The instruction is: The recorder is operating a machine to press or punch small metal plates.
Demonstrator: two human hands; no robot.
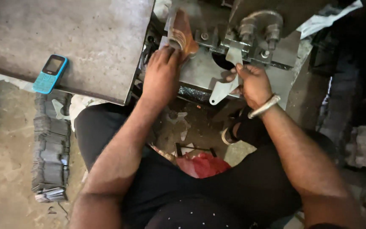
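At left centre a blue phone (pixel 50 73) lies on the steel table (pixel 85 38). The left hand (pixel 162 74) presses a worn lever (pixel 182 34). Right of centre, the right hand (pixel 255 85) pinches a flat metal blank (pixel 224 90) under the press die (pixel 257 32); fingers are best kept at its edge.

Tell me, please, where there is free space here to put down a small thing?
The big grey plate is bare above and right of the blue phone. The press is crowded: left hand on its handle, right hand holding a metal blank at the die. The floor beside the stack of blanks is bare at the left.
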